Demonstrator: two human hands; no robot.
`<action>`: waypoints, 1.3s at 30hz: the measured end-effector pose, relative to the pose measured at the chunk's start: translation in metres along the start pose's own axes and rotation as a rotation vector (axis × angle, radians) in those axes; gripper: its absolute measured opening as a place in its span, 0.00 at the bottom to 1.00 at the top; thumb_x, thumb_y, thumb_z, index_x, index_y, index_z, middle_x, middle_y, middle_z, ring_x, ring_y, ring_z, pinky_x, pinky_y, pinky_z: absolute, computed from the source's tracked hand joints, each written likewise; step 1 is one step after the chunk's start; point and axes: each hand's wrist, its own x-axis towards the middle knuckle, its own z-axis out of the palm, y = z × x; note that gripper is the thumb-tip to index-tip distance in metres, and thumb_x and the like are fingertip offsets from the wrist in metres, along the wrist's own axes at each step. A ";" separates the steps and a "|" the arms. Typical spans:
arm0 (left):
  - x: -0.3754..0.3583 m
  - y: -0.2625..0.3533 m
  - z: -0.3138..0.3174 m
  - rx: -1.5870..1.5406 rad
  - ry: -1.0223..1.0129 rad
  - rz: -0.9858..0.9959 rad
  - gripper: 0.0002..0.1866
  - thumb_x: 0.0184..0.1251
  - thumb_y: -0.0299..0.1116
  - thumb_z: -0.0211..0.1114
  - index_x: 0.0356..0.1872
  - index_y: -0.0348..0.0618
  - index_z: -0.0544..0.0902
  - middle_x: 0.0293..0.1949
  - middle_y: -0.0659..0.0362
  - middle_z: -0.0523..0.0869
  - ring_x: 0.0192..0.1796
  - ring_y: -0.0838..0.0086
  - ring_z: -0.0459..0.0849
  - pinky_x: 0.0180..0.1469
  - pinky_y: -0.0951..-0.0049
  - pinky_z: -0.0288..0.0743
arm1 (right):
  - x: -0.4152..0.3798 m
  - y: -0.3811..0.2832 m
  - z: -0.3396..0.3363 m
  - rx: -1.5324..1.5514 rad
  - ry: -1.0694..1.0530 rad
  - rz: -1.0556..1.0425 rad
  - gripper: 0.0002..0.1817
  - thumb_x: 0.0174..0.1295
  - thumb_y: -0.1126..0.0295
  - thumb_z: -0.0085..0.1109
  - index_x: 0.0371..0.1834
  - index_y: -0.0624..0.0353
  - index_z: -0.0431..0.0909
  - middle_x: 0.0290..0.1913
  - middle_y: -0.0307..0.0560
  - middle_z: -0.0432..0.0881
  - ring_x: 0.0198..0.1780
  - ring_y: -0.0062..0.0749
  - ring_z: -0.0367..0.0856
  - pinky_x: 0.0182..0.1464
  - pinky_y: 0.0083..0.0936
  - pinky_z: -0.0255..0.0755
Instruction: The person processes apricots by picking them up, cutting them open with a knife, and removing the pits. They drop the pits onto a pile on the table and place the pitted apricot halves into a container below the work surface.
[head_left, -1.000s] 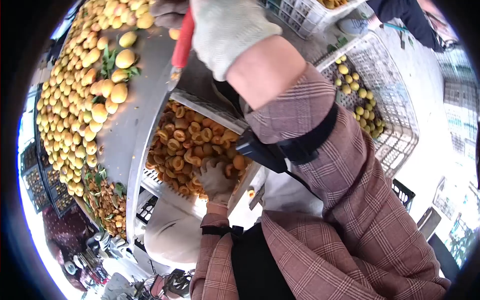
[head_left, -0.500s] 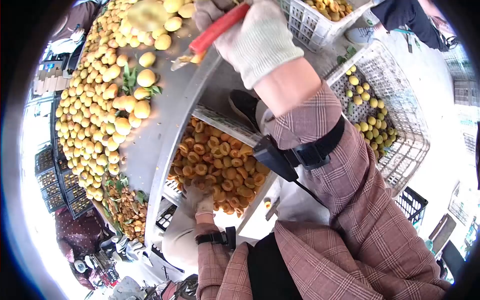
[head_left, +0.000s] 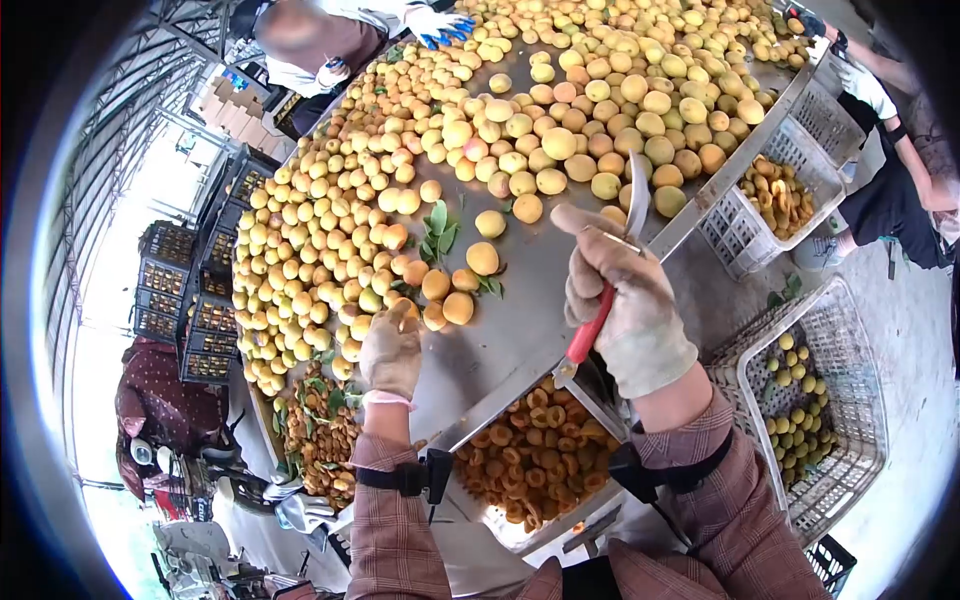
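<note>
My right hand [head_left: 625, 310], in a pale work glove, is closed around a red-handled knife [head_left: 590, 330]. Its curved blade points up and away over the table. My left hand [head_left: 392, 350], also gloved, is at the near edge of the apricot pile, fingers curled at an apricot [head_left: 406, 308]; the grip is partly hidden. Whole apricots [head_left: 560, 143] cover much of the metal table [head_left: 490, 345]. A few loose ones lie by a green leaf sprig [head_left: 438, 232]. Below the table edge, between my arms, stands a crate of halved apricots [head_left: 535, 450].
A heap of pits and leaves [head_left: 320, 435] lies at the table's left end. To the right are a white crate [head_left: 845, 385] with greenish fruit and another crate [head_left: 735, 235] with halves. Two co-workers' gloved hands [head_left: 440, 25] [head_left: 865, 85] are at the far side and the right.
My left hand has risen from the crate of halves to the apricots on the table. My right hand has turned the knife, blade now upward. The view has shifted toward the table.
</note>
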 end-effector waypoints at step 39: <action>-0.147 -0.013 -0.078 -1.764 0.139 -0.041 0.40 0.62 0.17 0.59 0.74 0.47 0.52 0.57 0.52 0.76 0.58 0.64 0.77 0.57 0.65 0.76 | -0.060 0.183 0.065 -1.116 -0.709 0.203 0.11 0.58 0.63 0.55 0.39 0.57 0.80 0.32 0.54 0.82 0.35 0.49 0.80 0.38 0.32 0.73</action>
